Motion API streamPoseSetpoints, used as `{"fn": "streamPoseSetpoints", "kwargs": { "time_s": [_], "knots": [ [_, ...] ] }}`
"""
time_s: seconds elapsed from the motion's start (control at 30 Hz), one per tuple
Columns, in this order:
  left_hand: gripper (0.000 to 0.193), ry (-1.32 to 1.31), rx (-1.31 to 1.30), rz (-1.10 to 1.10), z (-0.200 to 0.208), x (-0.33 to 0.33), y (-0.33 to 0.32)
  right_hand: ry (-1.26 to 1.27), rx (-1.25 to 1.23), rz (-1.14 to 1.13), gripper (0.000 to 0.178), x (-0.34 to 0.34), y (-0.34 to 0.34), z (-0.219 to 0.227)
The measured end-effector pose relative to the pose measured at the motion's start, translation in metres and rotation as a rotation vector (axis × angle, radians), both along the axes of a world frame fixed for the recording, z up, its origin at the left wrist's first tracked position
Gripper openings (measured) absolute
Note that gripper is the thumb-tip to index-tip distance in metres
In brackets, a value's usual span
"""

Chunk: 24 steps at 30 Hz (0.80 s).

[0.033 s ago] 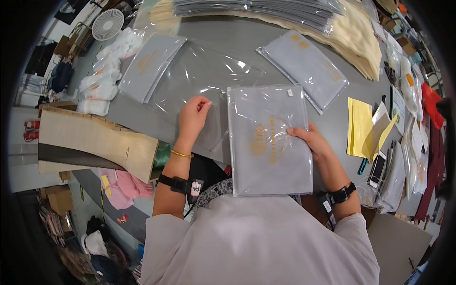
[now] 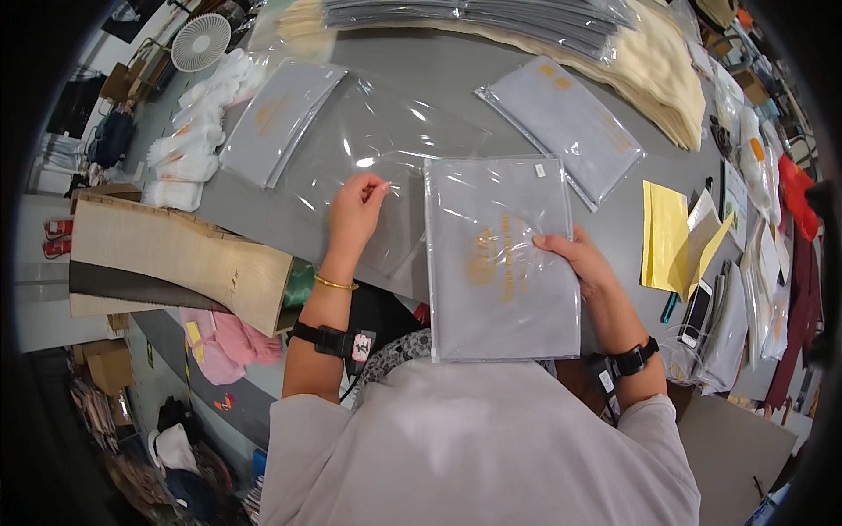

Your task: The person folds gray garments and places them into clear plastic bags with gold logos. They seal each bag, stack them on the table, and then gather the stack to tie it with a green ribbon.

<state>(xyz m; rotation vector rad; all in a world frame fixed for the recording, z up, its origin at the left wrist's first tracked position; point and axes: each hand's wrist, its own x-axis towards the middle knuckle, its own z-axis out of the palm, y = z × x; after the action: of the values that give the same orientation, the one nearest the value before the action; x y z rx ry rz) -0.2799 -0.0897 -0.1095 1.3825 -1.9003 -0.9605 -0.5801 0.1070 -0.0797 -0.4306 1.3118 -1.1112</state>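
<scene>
My right hand [image 2: 574,260] grips the right edge of a flat grey package [image 2: 503,324] in a clear plastic sleeve, thumb on top. Gold printing marks its front, and a small white sticker sits near its top right corner. The package is held up in front of my body. Left of it, my left hand [image 2: 355,210] is closed in a pinch; a small pale spot shows at the fingertips, too small to name. Beneath and beyond that hand spreads a loose clear plastic sheet or bag [image 2: 351,131] on the grey table [image 2: 412,57].
Similar grey packages lie far left [image 2: 279,123] and far right [image 2: 566,127]. At the back, grey sleeves [image 2: 526,22] are stacked on cream cloth [image 2: 675,88]. A wooden board box [image 2: 175,254] stands left; yellow paper [image 2: 664,237] and a phone [image 2: 697,311] lie right.
The grey package has shifted slightly to the right. My left hand has risen a touch, and the glints on the clear plastic have moved.
</scene>
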Motion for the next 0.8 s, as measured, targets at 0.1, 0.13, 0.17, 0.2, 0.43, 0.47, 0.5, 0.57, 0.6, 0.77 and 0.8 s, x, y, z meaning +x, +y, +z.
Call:
{"fn": "streamPoseSetpoints", "kwargs": {
  "time_s": [0.1,0.13,0.17,0.2,0.43,0.47,0.5,0.57,0.6,0.77,0.8],
  "knots": [
    [0.012,0.086,-0.044,0.058,0.018,-0.001,-0.004,-0.075,-0.015,0.064,0.051,-0.004,0.003,0.003],
    [0.011,0.151,-0.074,0.052,0.024,-0.002,-0.004,-0.098,-0.022,0.074,0.05,-0.004,0.002,0.004],
    [0.011,0.157,-0.126,0.028,0.029,-0.002,-0.002,-0.094,-0.014,0.104,0.049,-0.004,-0.001,0.004],
    [0.01,0.171,-0.174,-0.003,0.035,-0.003,-0.001,-0.102,-0.021,0.12,0.049,-0.001,-0.006,0.003],
    [0.014,-0.138,-0.388,-0.153,0.054,0.009,0.029,-0.124,-0.108,0.066,0.042,0.024,-0.056,-0.006],
    [0.02,-0.2,-0.435,-0.174,0.052,0.012,0.037,-0.123,-0.107,0.021,0.042,0.025,-0.06,-0.007],
    [0.027,-0.263,-0.481,-0.193,0.048,0.014,0.048,-0.126,-0.118,-0.026,0.042,0.025,-0.062,-0.008],
    [0.04,-0.36,-0.536,-0.199,0.039,0.02,0.065,-0.114,-0.13,-0.07,0.043,0.024,-0.063,-0.01],
    [0.046,-0.393,-0.546,-0.188,0.035,0.022,0.072,-0.099,-0.132,-0.068,0.044,0.023,-0.062,-0.011],
    [0.054,-0.478,-0.591,-0.032,0.019,0.019,0.089,-0.05,-0.088,-0.027,0.043,0.014,-0.061,-0.014],
    [0.052,-0.473,-0.578,-0.032,0.018,0.016,0.09,-0.035,-0.078,-0.015,0.044,0.011,-0.063,-0.014]
  ]
}}
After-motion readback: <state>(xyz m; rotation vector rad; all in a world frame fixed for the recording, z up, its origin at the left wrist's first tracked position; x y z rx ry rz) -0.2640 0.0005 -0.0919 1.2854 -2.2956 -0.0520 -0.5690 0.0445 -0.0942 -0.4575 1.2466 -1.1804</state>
